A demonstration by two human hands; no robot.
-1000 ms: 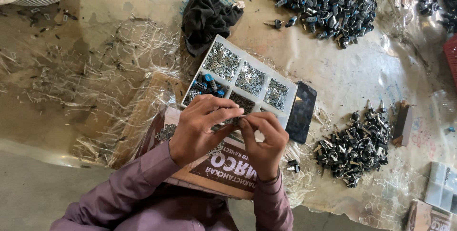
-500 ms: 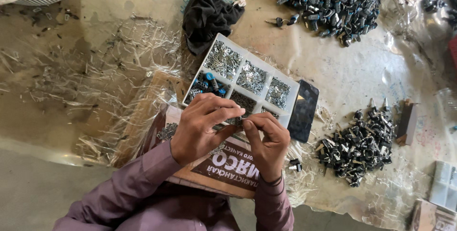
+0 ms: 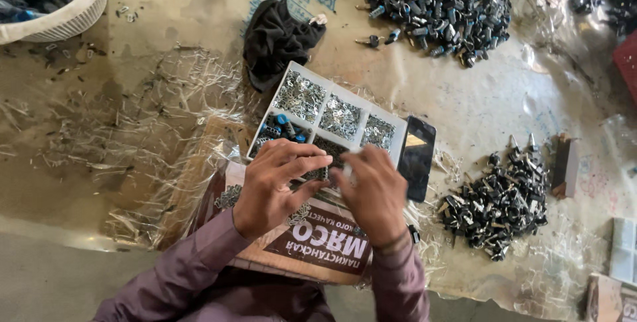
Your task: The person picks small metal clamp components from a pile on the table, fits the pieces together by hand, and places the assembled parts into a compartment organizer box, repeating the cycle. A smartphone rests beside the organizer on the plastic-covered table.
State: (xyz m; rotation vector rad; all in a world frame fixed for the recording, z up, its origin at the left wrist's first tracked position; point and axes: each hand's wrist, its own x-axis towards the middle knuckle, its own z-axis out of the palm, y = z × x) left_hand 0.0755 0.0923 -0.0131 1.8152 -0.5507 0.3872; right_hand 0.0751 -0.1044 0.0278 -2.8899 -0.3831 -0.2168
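Over the near edge of the white compartment tray [image 3: 302, 82] my two hands meet, fingertips almost touching. My left hand [image 3: 272, 186] is curled, thumb and fingers pinched together on a small dark part [image 3: 317, 174] that sits right at the tray's nearest compartment; the piece is too small to make out clearly. My right hand [image 3: 375, 193] is blurred, fingers bent inward toward the left hand's fingertips, and I cannot tell whether it grips anything. Both wrists rest above a brown printed cardboard box [image 3: 318, 246] that lies under the tray's near side.

Tray compartments hold heaps of small silvery metal bits, and one on the left holds blue-and-black pieces [image 3: 284, 126]. Just right of the tray, touching its edge, lies a black phone [image 3: 417, 157]. Beyond the tray sits a crumpled black cloth [image 3: 273, 40]. Farther right of my right hand is a pile of dark metal parts [image 3: 496, 202], and a larger heap [image 3: 434, 3] lies at the top. A white basket [image 3: 50, 0] stands at the upper left corner.
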